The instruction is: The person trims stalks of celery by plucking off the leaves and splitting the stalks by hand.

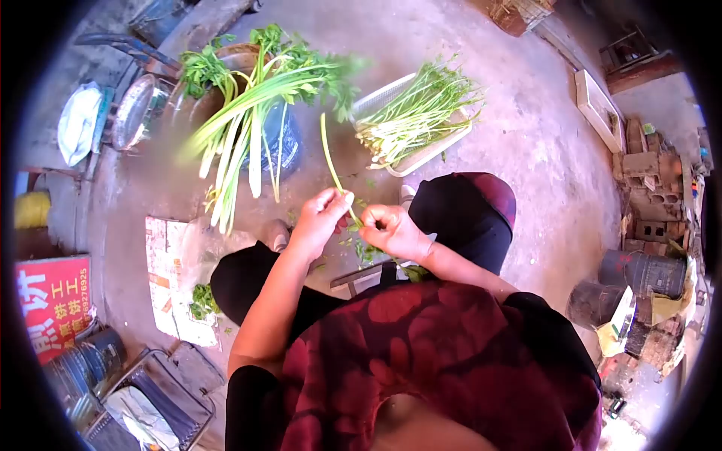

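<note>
In the head view my left hand (323, 216) pinches a thin green celery stalk (329, 154), which stands up above the fingers. My right hand (395, 231) is closed at the stalk's lower end, close beside the left. Loose green leaves (367, 252) lie below the hands, between the knees. Ahead on the left, a large bunch of leafy celery (248, 124) rests across a blue container (282, 143) and a round brown vessel (192, 105). To its right, thin stalks with few leaves (417, 124) fill a white plastic basket (387, 94) on the floor.
A printed sheet (169, 278) with a pile of leaves (203, 302) lies left of my knee. Farther left are a red sign (53, 304) and a folded metal-framed chair (162, 398). Bricks (643, 165) and a dark bucket (647, 272) stand along the right side.
</note>
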A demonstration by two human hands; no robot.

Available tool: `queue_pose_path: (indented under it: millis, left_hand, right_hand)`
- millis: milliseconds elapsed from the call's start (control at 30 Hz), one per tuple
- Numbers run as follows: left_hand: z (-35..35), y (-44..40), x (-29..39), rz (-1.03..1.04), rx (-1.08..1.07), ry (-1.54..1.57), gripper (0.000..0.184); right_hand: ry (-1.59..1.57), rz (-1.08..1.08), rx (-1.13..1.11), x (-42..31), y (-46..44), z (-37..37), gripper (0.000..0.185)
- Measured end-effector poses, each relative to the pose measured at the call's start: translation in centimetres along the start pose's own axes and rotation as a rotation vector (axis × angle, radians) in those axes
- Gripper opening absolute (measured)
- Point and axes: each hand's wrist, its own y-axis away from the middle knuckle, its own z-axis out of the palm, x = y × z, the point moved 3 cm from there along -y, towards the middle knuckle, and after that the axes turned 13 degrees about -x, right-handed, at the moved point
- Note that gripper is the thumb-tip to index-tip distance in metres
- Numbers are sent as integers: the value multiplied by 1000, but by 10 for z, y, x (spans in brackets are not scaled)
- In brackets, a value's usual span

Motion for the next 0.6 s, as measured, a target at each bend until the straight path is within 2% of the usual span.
queue_pose_path:
  millis: [33,100,133,167,233,267,400,500,600]
  left_hand:
    - [3,8,4,73,-26,3,20]
    - [12,32,22,202,11,97,18]
    - [15,45,33,279,58,126,19]
    - [19,57,43,356,104,156,21]
    - [22,81,57,470,150,103,23]
    - [25,90,61,492,163,87,23]
    - [43,115,74,562,174,45,22]
    - [50,121,75,544,182,-11,21]
    - [58,126,78,545,161,-67,21]
  right_hand:
    - [-88,-71,-70,-14,1,3,22]
    - [-403,-57,-161,-42,5,8,16]
    - [-432,-110,-182,-49,5,6,9]
    - [-422,-114,-85,-40,1,1,13]
    - [-629,31,-138,-57,6,0,23]
    - [-524,-26,-213,-66,9,3,31]
    - [-289,-210,-499,-106,21,26,33]
    - [-137,-226,-412,-112,25,25,18]
    - [47,-218,-419,-127,35,21,15]
